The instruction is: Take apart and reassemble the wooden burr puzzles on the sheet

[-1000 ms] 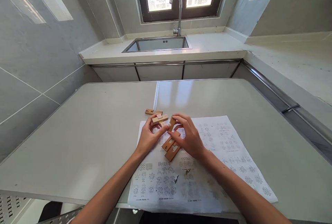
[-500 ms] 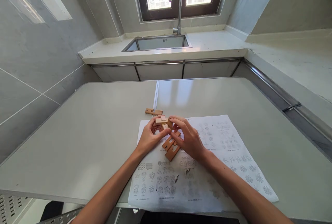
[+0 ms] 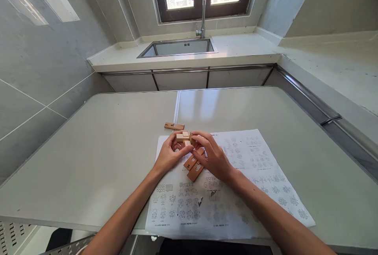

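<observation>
Between my two hands is a small cluster of pale wooden puzzle blocks [image 3: 185, 137], held just above the printed sheet. My left hand [image 3: 169, 153] is closed around its left side, thumb along the near face. The fingertips and thumb of my right hand [image 3: 213, 154] pinch the right side, at an upright wooden piece [image 3: 191, 138]. Below the cluster, two flat notched wooden pieces [image 3: 195, 166] lie side by side on the paper, partly covered by my right hand. One more notched wooden piece [image 3: 174, 126] rests on the table just beyond my left fingers.
A large printed sheet [image 3: 236, 215] of line diagrams, torn in spots, covers the table's near middle. The pale table [image 3: 88, 160] has a seam [image 3: 177, 107]. Behind it stand a counter with a sink [image 3: 177, 54], a tap [image 3: 203, 10] and a window. Tiled walls close in the left.
The upright piece at the cluster's right has shifted slightly left and turned with my right fingers. The whole view has moved a little; the loose pieces stay on the table.
</observation>
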### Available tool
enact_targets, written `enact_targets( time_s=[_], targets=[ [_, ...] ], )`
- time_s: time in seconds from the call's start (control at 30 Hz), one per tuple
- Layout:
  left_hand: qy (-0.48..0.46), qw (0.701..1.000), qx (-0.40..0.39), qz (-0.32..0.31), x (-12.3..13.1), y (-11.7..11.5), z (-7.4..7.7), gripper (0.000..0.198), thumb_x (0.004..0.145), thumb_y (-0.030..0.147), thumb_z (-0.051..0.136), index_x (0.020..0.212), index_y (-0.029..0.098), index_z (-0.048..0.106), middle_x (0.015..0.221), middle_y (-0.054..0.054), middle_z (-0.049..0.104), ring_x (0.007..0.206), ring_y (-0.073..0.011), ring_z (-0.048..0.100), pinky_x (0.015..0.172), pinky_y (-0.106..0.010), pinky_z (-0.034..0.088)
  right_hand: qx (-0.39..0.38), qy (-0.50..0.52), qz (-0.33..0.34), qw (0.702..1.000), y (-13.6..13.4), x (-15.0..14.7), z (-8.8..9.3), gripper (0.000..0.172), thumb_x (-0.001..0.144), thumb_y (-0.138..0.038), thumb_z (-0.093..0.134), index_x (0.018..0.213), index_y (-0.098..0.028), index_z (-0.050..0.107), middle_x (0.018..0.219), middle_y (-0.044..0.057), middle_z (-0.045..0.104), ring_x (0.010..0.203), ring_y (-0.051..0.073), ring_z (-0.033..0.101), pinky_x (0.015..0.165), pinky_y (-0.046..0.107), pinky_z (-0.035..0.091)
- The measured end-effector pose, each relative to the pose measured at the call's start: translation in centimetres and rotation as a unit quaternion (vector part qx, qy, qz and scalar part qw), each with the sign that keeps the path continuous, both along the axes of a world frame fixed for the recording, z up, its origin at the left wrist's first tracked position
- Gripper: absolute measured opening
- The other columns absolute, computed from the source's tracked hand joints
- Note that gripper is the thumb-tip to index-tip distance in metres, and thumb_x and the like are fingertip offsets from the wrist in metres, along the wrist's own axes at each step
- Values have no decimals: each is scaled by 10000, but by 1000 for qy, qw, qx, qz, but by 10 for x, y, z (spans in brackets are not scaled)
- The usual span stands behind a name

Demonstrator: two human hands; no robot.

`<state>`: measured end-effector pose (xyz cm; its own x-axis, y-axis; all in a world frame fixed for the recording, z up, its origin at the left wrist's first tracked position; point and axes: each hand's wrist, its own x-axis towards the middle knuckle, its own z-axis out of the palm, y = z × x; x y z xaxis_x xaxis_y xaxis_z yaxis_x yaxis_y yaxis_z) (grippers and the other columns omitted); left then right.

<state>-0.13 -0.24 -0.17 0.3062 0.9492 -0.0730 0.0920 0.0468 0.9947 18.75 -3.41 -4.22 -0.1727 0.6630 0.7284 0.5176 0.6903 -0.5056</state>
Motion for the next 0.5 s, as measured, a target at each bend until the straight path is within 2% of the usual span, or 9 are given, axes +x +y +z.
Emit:
enact_targets(
  time_s=[0.17, 0.3, 0.4, 0.5],
  targets=[
    [-12, 1000, -13, -15, -1, 0, -7, 666, 772, 427, 882, 1319, 206, 573, 1052, -55, 744, 815, -166, 717, 780, -294, 571, -33, 10, 3, 999, -3, 0, -3, 476, 1049, -204, 575, 1482, -333, 424, 1405, 129, 596, 1131, 245, 713, 821, 378, 698],
    [-23, 1000, -4, -19, -1, 0, -12, 725, 768, 422, 894, 1362, 209, 538, 1102, -78, 748, 915, -194, 744, 864, -330, 592, -120, 104, 29, 987, -3, -1, -4, 419, 1035, -260, 603, 1432, -311, 479, 1441, 142, 521, 1004, 218, 735, 887, 437, 690],
    [-1, 999, 32, 1, -1, -1, -12, 752, 760, 413, 905, 1375, 212, 521, 1182, -100, 750, 994, -212, 746, 917, -345, 592, -222, 240, 42, 944, 1, 0, -1, 473, 963, -368, 720, 1369, -284, 493, 1415, 129, 513, 1006, 206, 747, 923, 431, 678],
    [26, 997, 77, 18, 0, -4, -8, 730, 773, 407, 898, 1378, 233, 527, 1224, -89, 749, 1008, -214, 746, 940, -350, 594, -355, 337, 94, 867, 6, 4, 5, 504, 928, -431, 752, 1336, -266, 508, 1360, 109, 600, 1057, 219, 762, 999, 438, 641]
  ],
)
